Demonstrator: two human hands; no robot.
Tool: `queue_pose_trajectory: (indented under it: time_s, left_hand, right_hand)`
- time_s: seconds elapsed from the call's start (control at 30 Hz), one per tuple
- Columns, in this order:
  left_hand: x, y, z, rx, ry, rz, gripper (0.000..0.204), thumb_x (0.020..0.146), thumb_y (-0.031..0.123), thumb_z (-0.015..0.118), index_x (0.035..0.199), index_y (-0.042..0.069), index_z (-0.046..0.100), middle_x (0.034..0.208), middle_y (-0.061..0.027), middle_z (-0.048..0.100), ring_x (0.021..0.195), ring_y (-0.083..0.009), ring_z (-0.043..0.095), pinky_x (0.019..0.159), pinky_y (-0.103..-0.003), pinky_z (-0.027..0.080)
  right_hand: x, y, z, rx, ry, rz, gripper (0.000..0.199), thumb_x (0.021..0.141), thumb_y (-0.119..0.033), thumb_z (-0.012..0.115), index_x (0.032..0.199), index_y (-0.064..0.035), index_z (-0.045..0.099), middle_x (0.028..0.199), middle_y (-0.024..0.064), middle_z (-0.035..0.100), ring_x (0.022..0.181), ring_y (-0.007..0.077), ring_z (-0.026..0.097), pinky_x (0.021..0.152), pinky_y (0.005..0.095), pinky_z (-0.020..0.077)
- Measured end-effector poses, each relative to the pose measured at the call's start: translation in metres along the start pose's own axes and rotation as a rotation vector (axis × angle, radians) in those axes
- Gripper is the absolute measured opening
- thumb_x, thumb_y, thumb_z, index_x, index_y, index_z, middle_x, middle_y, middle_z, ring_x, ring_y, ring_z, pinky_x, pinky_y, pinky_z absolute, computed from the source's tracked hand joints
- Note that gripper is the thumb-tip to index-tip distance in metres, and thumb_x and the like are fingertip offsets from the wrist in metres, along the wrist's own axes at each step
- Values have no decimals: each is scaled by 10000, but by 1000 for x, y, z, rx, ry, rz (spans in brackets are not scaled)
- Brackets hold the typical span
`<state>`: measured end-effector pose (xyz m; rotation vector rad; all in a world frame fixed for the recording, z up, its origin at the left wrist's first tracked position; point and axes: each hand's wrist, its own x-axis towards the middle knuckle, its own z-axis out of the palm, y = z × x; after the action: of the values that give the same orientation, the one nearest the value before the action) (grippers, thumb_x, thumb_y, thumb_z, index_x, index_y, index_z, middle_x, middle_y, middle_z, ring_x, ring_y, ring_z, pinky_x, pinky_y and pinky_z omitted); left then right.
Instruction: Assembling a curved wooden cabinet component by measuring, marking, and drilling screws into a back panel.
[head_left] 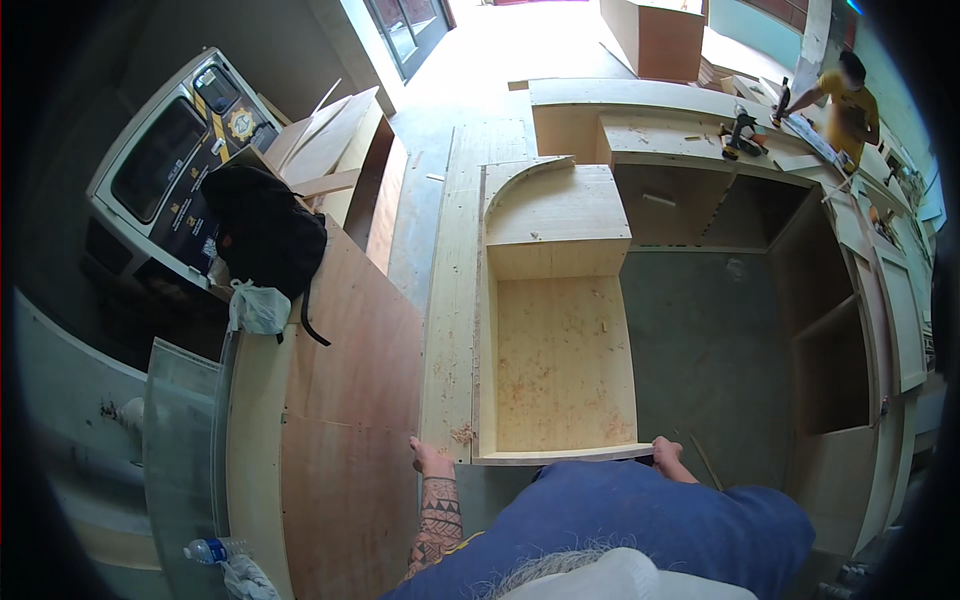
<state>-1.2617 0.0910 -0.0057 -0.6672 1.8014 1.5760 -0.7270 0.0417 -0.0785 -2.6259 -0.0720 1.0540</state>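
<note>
Far L: van (188, 212), small pale lettering & a yellow crest on its dark panel. Lower L: bottle (208, 550), blue label, print too small to read. Black backpack (262, 225) rests on a plywood carcass (355, 380).

L hand (432, 458) is at the near corner of the long board (450, 330); fingers partly hidden, so can't tell if that grip is pinching or just resting. Ctr, directly in front of the body: open wooden box (560, 258), curved strip at its far end, alongside the board's R side. R hand (670, 457) grips its near R corner, fingers curled on the front rail.

For a clean job I'd load both hands evenly, keep the near edge level, brush shavings (461, 434) off 1st & keep fingertips out from underneath.

Far R: cordless drill (740, 132) on the desk (640, 95); co-worker (850, 110) in yellow, beyond.
</note>
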Motion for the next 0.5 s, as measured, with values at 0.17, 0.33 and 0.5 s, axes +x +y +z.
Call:
queue_pose_trajectory:
  time_s: [0.17,0.33,0.5]
  left_hand:
    - [41,29,63,159,45,-20,714,991,504,529,1397,-74,417,1451,-227,504,1171,-399,627,975,-535,553]
    - [145,28,26,132,-381,-145,780,1001,591,435,1463,-37,410,1507,-181,479,1256,-381,573,1072,-545,464]
    - [130,24,66,128,-412,-198,800,999,617,435,1466,-32,420,1473,-172,517,1264,-367,568,1078,-531,460]
  right_hand:
    - [-36,-28,49,54,-9,106,418,688,-141,632,975,163,645,992,275,705,945,338,718,814,405,557]
    - [-31,-39,93,-124,110,37,310,717,-138,635,910,100,673,899,217,714,918,330,696,845,450,513]
    - [5,-35,103,-678,-91,-463,390,863,-281,484,780,48,678,953,257,697,943,432,660,847,485,500]
